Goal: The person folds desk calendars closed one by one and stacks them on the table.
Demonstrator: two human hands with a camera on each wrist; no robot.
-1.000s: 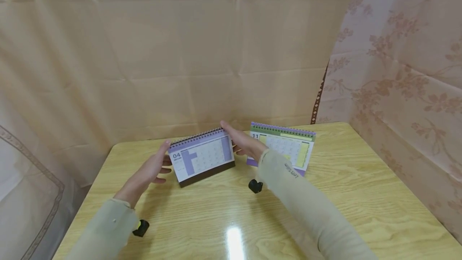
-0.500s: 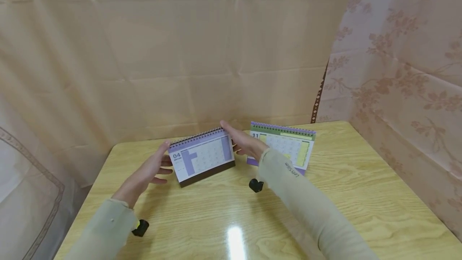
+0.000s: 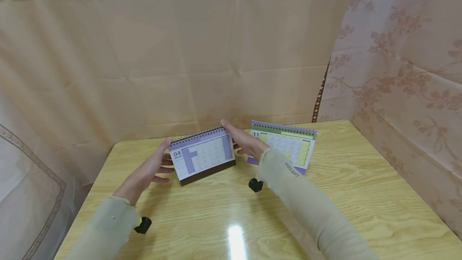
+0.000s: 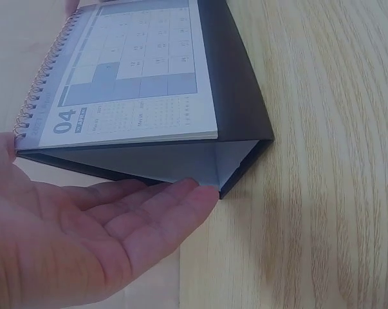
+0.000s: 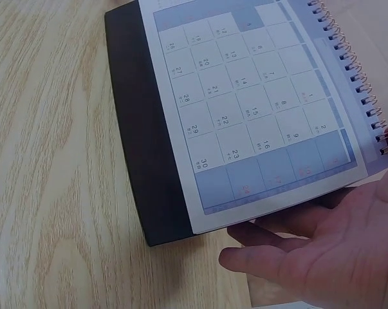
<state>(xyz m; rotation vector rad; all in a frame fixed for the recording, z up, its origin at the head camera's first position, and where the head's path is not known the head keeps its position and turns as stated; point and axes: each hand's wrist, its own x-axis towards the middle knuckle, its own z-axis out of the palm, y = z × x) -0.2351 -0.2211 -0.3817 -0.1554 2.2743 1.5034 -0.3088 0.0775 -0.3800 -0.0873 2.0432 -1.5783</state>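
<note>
A spiral-bound desk calendar, its page marked 04 in purple and white, stands tent-like on the wooden table with a dark base. My left hand is at its left end, thumb by the top corner of the spiral. In the left wrist view, the extended fingers lie along the calendar's open triangular side. At the right end is my right hand, its thumb on the spiral's corner. The right wrist view has its fingers nearly straight beside the calendar's edge, partly hidden behind it.
A second desk calendar, green and purple and marked 11, stands just right of my right hand, partly covered by that arm. Beige cloth hangs behind the table. Floral cloth hangs along the right side. Black wrist devices sit below the sleeves.
Almost nothing moves. Both hands stay at the ends of the calendar, and the view shifts very slightly.
</note>
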